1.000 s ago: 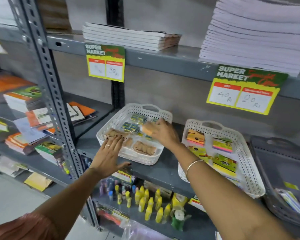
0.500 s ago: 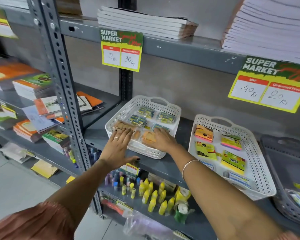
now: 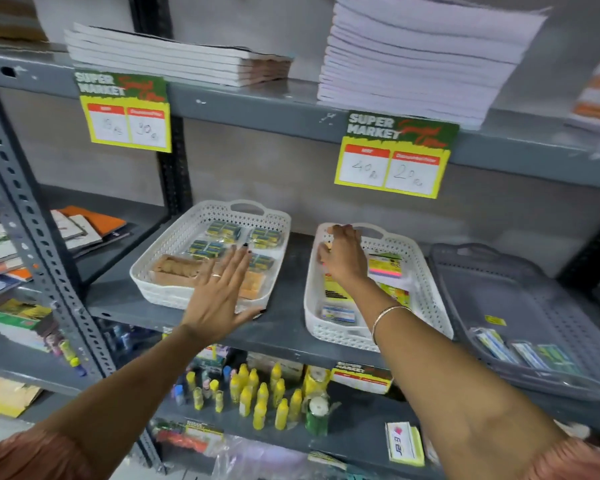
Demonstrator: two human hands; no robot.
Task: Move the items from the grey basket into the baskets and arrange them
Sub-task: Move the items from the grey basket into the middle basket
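Observation:
Two white baskets stand side by side on the grey shelf. The left white basket [image 3: 160, 265] holds small green-yellow boxes [image 3: 222, 233], brown packs [image 3: 177, 268] and an orange pack [image 3: 253, 285]. My left hand [image 3: 222, 292] lies flat and open over its near right corner. The right white basket [image 3: 426, 271] holds sticky-note packs [image 3: 385, 268] and a white-blue pack [image 3: 338, 313]. My right hand [image 3: 343, 258] is curled over its back left corner and hides what is under the fingers. The grey basket [image 3: 499, 271] stands at the far right with a few packets [image 3: 527, 351] at its near end.
Stacks of notebooks [image 3: 413, 64] lie on the shelf above, with price tags [image 3: 392, 157] hanging from its edge. Yellow bottles [image 3: 260, 393] crowd the shelf below. A perforated steel post [image 3: 32, 237] stands at the left, with books [image 3: 84, 226] beyond it.
My right hand has left the left white basket and gone to the back left corner of the right one. My left hand has slid right along the left basket's front.

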